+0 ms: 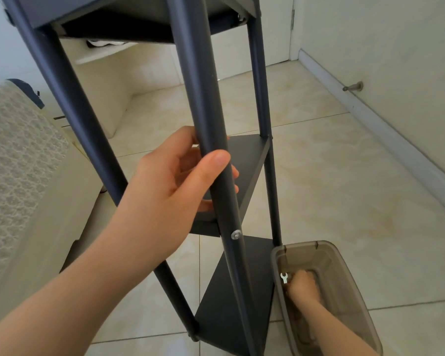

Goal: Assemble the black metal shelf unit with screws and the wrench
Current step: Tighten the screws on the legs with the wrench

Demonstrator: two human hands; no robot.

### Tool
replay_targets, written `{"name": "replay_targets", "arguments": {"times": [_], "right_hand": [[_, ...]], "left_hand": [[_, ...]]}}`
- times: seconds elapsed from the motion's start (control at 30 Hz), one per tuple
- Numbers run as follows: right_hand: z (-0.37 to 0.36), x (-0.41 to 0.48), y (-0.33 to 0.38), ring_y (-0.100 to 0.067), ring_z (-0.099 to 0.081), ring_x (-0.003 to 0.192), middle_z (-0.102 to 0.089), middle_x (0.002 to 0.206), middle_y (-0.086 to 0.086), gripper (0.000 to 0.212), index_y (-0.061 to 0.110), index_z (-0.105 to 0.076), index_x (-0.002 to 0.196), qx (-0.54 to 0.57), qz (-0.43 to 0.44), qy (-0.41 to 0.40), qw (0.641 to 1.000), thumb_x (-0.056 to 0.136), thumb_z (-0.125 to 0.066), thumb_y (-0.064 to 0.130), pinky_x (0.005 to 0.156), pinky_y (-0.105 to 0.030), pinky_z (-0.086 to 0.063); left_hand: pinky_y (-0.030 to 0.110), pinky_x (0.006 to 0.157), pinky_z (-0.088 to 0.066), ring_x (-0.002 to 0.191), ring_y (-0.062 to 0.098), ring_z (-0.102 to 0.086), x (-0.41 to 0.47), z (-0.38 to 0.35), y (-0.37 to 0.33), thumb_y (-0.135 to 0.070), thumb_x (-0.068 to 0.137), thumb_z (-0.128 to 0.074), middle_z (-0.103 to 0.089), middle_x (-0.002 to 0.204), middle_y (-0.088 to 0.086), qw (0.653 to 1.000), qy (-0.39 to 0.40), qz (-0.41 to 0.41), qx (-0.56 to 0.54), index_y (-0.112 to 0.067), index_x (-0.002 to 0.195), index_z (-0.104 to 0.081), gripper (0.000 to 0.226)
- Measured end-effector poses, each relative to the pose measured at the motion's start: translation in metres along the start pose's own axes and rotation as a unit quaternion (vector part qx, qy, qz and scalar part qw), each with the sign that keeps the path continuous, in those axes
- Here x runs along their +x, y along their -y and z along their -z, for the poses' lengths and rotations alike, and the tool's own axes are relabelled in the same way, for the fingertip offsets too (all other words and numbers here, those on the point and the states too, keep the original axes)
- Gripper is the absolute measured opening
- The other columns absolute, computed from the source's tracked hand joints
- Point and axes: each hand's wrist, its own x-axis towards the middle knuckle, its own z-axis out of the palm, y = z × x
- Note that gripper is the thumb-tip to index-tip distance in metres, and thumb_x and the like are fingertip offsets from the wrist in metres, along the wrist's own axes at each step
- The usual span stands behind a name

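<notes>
Glossy beige floor tiles [319,163] meet a pale wall [396,47] with white baseboard [370,111] and doorstop [353,87]; a lace cover [16,150] lies left.

Translucent bin [296,244] on tiled floor [332,176]; doorstop [353,86] on right wall [396,60].

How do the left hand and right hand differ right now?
The left hand wraps the front pole of the shelf unit; the right hand is down inside the brown bin. The left hand holds no tool; the right hand grips the small wrench. Both are bare and closed on something.
</notes>
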Motion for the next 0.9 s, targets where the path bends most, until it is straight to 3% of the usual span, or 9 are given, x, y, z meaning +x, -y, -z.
{"name": "replay_targets", "arguments": {"times": [0.17, 0.4, 0.53, 0.67, 0.8, 0.9], "right_hand": [[-0.001, 0.005, 0.004, -0.028, -0.059, 0.103, -0.056, 0.115, -0.009, 0.012, 0.014, -0.063, 0.103, 0.002, 0.000, 0.007, 1.000, 0.094, -0.055, 0.016, 0.085, -0.033, -0.048], [0.010, 0.013, 0.007, -0.031, -0.058, 0.105, -0.060, 0.114, -0.013, 0.013, 0.016, -0.053, 0.086, 0.030, 0.006, -0.010, 0.999, 0.098, -0.049, 0.018, 0.092, -0.040, -0.050], [0.020, 0.016, 0.013, -0.027, -0.058, 0.094, -0.063, 0.102, -0.011, 0.017, 0.013, -0.053, 0.086, 0.041, 0.011, -0.004, 0.999, 0.100, -0.047, 0.019, 0.083, -0.037, -0.049], [0.030, 0.014, 0.011, -0.023, -0.052, 0.084, -0.055, 0.094, -0.007, 0.011, 0.011, -0.050, 0.092, 0.077, 0.039, 0.000, 0.996, 0.100, -0.046, 0.017, 0.074, -0.033, -0.043], [0.057, 0.003, 0.014, -0.021, -0.055, 0.082, -0.058, 0.094, -0.005, 0.015, 0.019, -0.048, 0.082, 0.038, 0.072, 0.019, 0.997, 0.097, -0.050, 0.014, 0.068, -0.029, -0.042], [0.101, -0.007, 0.027, -0.019, -0.058, 0.088, -0.059, 0.093, 0.000, 0.009, 0.019, -0.051, 0.085, -0.059, 0.108, 0.040, 0.992, 0.090, -0.055, 0.013, 0.070, -0.025, -0.041]], "left_hand": [[0.017, 0.061, -0.058, 0.079, 0.009, -0.075, 0.000, -0.003, 0.000, -0.041, 0.078, -0.052, -0.075, 0.083, -0.007, 1.000, 0.004, -0.009, -0.006, -0.022, 0.104, -0.062, 0.034], [0.019, 0.060, -0.059, 0.077, 0.011, -0.075, -0.001, -0.005, 0.000, -0.042, 0.077, -0.052, -0.074, 0.082, -0.006, 1.000, 0.005, -0.009, -0.006, -0.022, 0.103, -0.063, 0.033], [0.021, 0.061, -0.059, 0.077, 0.011, -0.075, -0.001, -0.004, 0.002, -0.042, 0.078, -0.052, -0.075, 0.082, -0.006, 1.000, 0.002, -0.009, -0.006, -0.021, 0.100, -0.063, 0.032], [0.020, 0.061, -0.059, 0.078, 0.010, -0.075, 0.000, -0.001, 0.003, -0.042, 0.078, -0.053, -0.075, 0.083, -0.007, 1.000, 0.009, -0.002, -0.004, -0.020, 0.099, -0.063, 0.033], [0.021, 0.063, -0.059, 0.080, 0.011, -0.075, -0.005, 0.002, 0.002, -0.044, 0.077, -0.053, -0.075, 0.086, -0.005, 1.000, 0.015, 0.006, -0.005, -0.019, 0.100, -0.062, 0.035], [0.020, 0.064, -0.059, 0.081, 0.010, -0.074, -0.009, 0.007, 0.002, -0.043, 0.079, -0.052, -0.075, 0.087, -0.006, 1.000, 0.019, 0.021, -0.002, -0.021, 0.103, -0.061, 0.034]]}}
